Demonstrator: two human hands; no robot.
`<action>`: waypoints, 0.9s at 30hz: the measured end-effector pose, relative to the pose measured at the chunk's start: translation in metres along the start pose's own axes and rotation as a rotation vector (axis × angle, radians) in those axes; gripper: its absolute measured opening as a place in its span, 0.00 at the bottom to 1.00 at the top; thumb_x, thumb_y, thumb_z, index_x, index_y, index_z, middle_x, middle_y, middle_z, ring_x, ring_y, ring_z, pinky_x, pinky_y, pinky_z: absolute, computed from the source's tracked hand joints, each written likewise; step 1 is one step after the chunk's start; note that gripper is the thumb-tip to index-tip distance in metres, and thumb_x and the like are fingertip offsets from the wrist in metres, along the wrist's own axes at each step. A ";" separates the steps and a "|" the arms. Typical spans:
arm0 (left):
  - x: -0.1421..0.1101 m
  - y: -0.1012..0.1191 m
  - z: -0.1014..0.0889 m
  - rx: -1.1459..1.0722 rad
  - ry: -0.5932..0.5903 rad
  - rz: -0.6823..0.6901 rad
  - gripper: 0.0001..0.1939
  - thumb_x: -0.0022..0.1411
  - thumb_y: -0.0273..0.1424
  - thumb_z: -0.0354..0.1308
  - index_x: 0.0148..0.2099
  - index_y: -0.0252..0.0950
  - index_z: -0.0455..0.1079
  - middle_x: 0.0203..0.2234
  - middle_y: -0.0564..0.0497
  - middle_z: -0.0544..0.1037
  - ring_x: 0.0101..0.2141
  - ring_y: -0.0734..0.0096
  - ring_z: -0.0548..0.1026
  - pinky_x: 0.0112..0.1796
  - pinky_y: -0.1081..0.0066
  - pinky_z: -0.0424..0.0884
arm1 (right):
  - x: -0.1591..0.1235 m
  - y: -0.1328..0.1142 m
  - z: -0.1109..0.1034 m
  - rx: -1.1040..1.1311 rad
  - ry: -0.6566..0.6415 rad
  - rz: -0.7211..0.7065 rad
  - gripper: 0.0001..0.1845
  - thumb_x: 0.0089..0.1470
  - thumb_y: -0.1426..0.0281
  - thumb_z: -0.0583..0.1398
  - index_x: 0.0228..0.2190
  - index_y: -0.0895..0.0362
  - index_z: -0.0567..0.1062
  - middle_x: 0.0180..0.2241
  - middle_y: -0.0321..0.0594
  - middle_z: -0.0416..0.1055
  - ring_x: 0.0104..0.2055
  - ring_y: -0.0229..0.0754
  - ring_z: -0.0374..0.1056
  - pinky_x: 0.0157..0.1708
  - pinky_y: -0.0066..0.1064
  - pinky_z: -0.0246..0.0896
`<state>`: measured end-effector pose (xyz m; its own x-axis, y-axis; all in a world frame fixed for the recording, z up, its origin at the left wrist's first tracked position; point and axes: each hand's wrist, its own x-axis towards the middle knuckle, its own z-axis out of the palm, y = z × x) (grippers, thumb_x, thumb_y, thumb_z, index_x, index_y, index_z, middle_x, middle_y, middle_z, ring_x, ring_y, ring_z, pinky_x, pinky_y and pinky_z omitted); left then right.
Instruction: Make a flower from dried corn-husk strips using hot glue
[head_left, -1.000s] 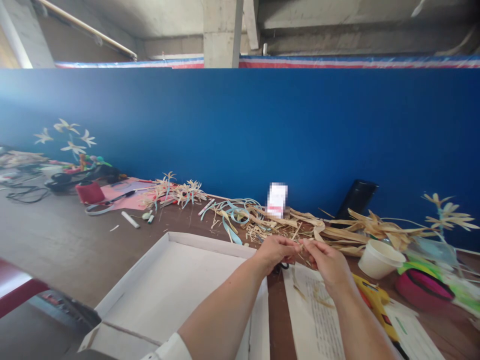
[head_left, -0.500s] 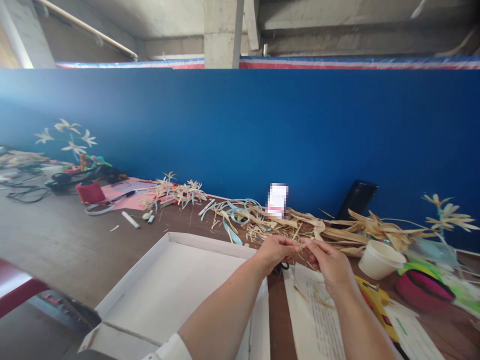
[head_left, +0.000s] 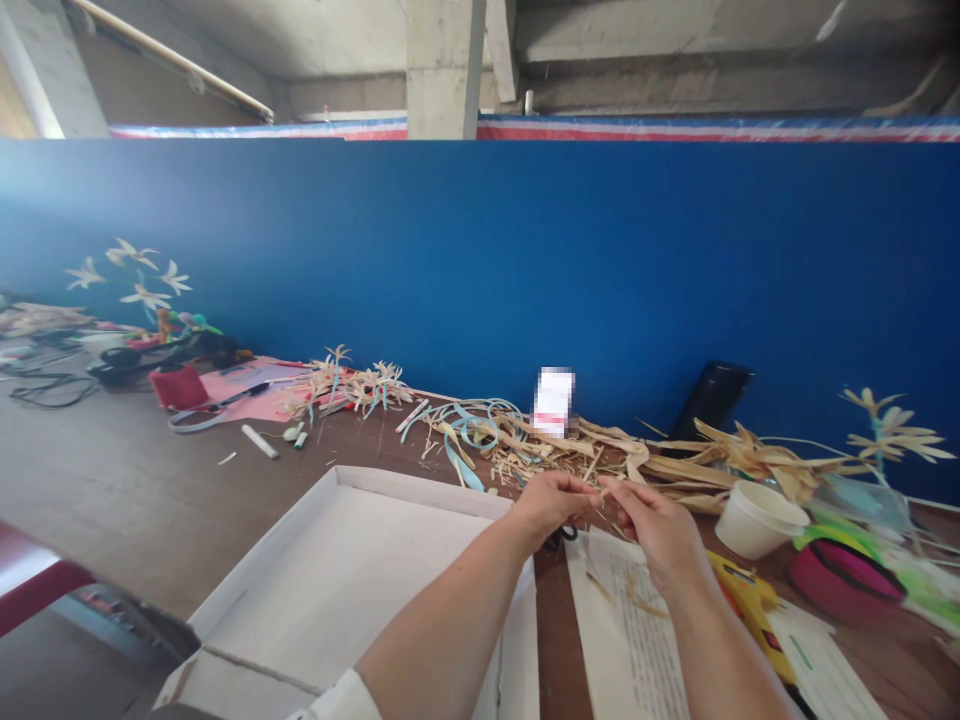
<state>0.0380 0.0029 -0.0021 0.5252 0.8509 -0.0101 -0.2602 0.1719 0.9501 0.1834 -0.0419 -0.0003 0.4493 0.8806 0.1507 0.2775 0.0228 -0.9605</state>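
a small strip of straw (head_left: 602,492) is pinched in the fingertips of the left hand (head_left: 549,508) and the right hand (head_left: 661,528) (the 2 nearly touching), before some dried leaves (head_left: 679,467); a printed sheet (head_left: 604,640) is partly covered.

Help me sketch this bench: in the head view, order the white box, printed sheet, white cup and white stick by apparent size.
1. White box, cut off by the frame
2. Printed sheet, partly covered
3. White cup
4. White stick
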 end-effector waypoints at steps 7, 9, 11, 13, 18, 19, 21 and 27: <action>-0.001 0.001 0.000 -0.004 -0.001 0.004 0.20 0.35 0.39 0.69 0.28 0.30 0.71 0.15 0.56 0.67 0.18 0.82 0.62 0.22 0.76 0.56 | -0.001 -0.001 0.000 0.041 -0.011 0.010 0.26 0.40 0.54 0.62 0.38 0.57 0.78 0.16 0.35 0.64 0.18 0.38 0.58 0.17 0.30 0.49; 0.000 0.000 0.000 -0.008 -0.002 0.009 0.20 0.35 0.39 0.69 0.28 0.29 0.71 0.15 0.56 0.67 0.17 0.82 0.62 0.22 0.76 0.55 | -0.001 -0.002 0.001 0.069 -0.011 0.024 0.26 0.39 0.54 0.63 0.39 0.58 0.78 0.16 0.35 0.64 0.18 0.37 0.57 0.17 0.29 0.49; 0.000 0.000 0.000 -0.018 -0.003 0.005 0.21 0.35 0.39 0.69 0.29 0.29 0.71 0.15 0.55 0.67 0.17 0.82 0.63 0.22 0.76 0.55 | -0.002 -0.003 0.001 0.097 -0.011 0.035 0.26 0.39 0.55 0.63 0.39 0.58 0.78 0.18 0.36 0.64 0.18 0.36 0.55 0.17 0.29 0.48; 0.000 0.000 0.000 -0.027 0.001 -0.002 0.21 0.34 0.39 0.70 0.29 0.29 0.72 0.16 0.55 0.68 0.18 0.81 0.64 0.22 0.76 0.56 | -0.003 -0.005 0.001 0.122 -0.013 0.045 0.25 0.38 0.55 0.64 0.38 0.58 0.78 0.18 0.35 0.64 0.19 0.36 0.54 0.18 0.29 0.48; 0.000 0.001 0.000 -0.025 -0.028 0.007 0.23 0.35 0.40 0.69 0.31 0.28 0.73 0.17 0.54 0.69 0.19 0.82 0.62 0.23 0.75 0.57 | -0.005 -0.008 0.002 0.170 -0.009 0.101 0.23 0.37 0.57 0.65 0.35 0.59 0.79 0.17 0.34 0.62 0.19 0.35 0.53 0.17 0.28 0.48; 0.000 0.001 -0.001 -0.026 -0.033 0.008 0.23 0.35 0.40 0.69 0.32 0.28 0.73 0.17 0.54 0.68 0.19 0.82 0.62 0.23 0.75 0.56 | -0.005 -0.008 0.002 0.166 -0.008 0.105 0.23 0.37 0.57 0.65 0.35 0.59 0.79 0.17 0.34 0.61 0.19 0.36 0.53 0.18 0.28 0.48; 0.000 0.000 -0.001 -0.029 -0.037 0.008 0.24 0.34 0.41 0.69 0.32 0.28 0.73 0.17 0.54 0.68 0.19 0.82 0.62 0.23 0.75 0.56 | -0.005 -0.008 0.002 0.161 -0.013 0.100 0.22 0.38 0.57 0.65 0.35 0.58 0.79 0.17 0.34 0.62 0.19 0.36 0.54 0.18 0.28 0.48; 0.001 -0.001 -0.001 -0.055 -0.045 0.008 0.23 0.34 0.41 0.69 0.30 0.29 0.73 0.16 0.54 0.68 0.18 0.82 0.62 0.23 0.75 0.57 | -0.005 -0.010 0.003 0.177 -0.027 0.108 0.21 0.39 0.58 0.64 0.35 0.58 0.79 0.17 0.34 0.63 0.19 0.37 0.54 0.17 0.29 0.47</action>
<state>0.0378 0.0045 -0.0035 0.5581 0.8297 0.0128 -0.3084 0.1932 0.9314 0.1756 -0.0456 0.0079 0.4450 0.8946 0.0407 0.0746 0.0083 -0.9972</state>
